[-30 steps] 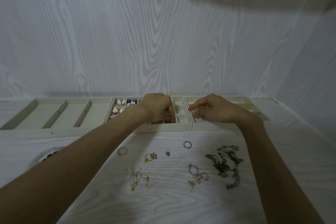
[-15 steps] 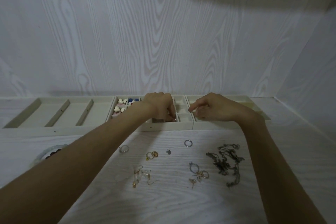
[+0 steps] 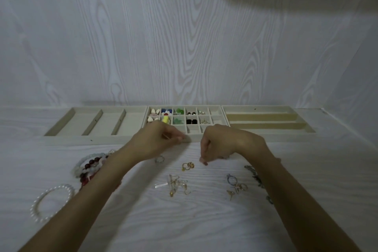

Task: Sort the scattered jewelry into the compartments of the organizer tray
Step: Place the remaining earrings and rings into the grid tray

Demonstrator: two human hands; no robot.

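Your left hand (image 3: 157,141) sits at the front rim of the organizer tray (image 3: 185,122), fingers curled; whether they grip anything cannot be told. Your right hand (image 3: 223,143) points its curled fingers down over the bench (image 3: 204,221), just beside the gold rings (image 3: 188,166); contents indeterminate. Earrings (image 3: 177,185) lie loose nearer you.

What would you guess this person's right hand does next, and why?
Probably it drops a little further and pinches the small piece on the table under its fingertips. The right hand hangs fingers-down just right of the gold rings, which still lie loose on the table, and the grid tray shows empty cells. Whether it already holds something is unclear.
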